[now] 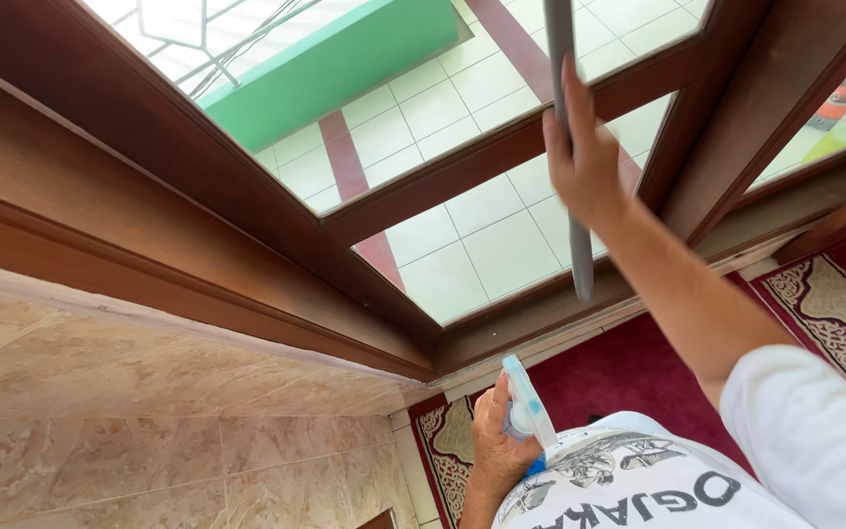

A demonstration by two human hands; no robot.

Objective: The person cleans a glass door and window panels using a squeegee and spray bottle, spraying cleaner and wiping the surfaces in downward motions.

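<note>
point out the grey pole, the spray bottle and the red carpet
grey pole (581, 257): head view, on the lower shaft below the right hand (585, 162)
spray bottle (524, 397): head view, on its pale blue trigger head, held in the left hand (494, 449)
red carpet (629, 377): head view, on the plain red field

Two hands showed: the right hand (585, 162) held one grey pole (568, 147), the left hand (497, 446) one spray bottle (526, 404).

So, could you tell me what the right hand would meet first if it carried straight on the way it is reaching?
Probably the glass pane of the wooden-framed door. The right hand, gripping a grey pole, reaches toward it, though the gap between them is hard to judge.
</note>
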